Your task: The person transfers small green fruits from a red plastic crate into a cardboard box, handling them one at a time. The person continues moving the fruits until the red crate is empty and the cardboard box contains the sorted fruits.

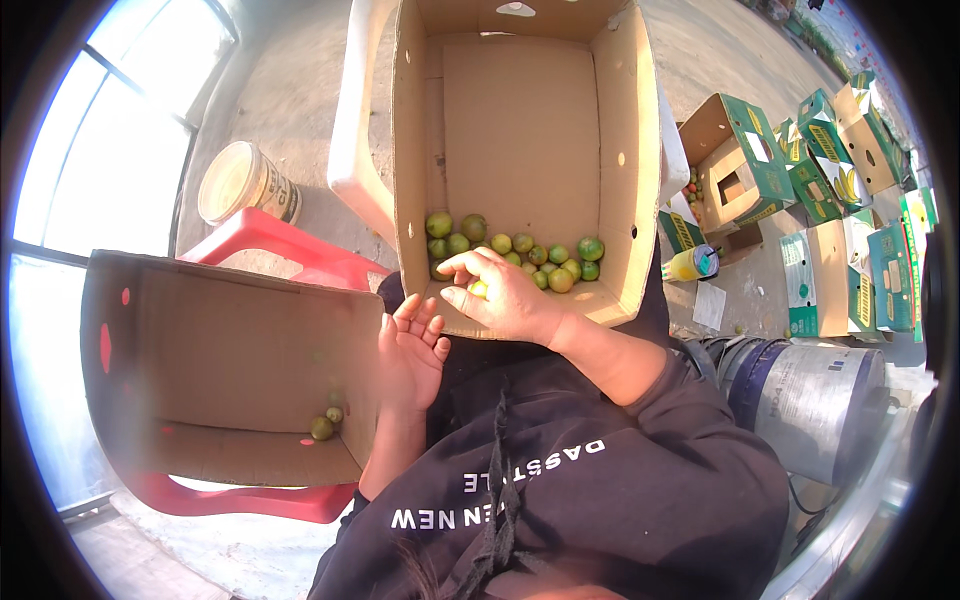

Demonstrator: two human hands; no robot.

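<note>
Before me stands an open cardboard box [525, 135], with several green tomatoes [540, 259] gathered at its near end. My right hand [514, 296] is over the near edge of this box, its fingers curled. A yellowish-green tomato [478, 289] shows between its thumb and fingers, partly hidden by them. My left hand [412, 360] is turned palm up with its fingers apart, holding nothing. It is beside the right wall of a second cardboard box [232, 352] on my left. Inside that box, small green tomatoes [322, 428] lie in the near right corner.
A red plastic stool [247, 232] supports the left box; a white support [360, 150] is under the middle one. A plastic bucket [240, 184] is on the floor at left. Green banana cartons [765, 165], a yellow drink cup [690, 262] and a large paint bucket [817, 409] are at right.
</note>
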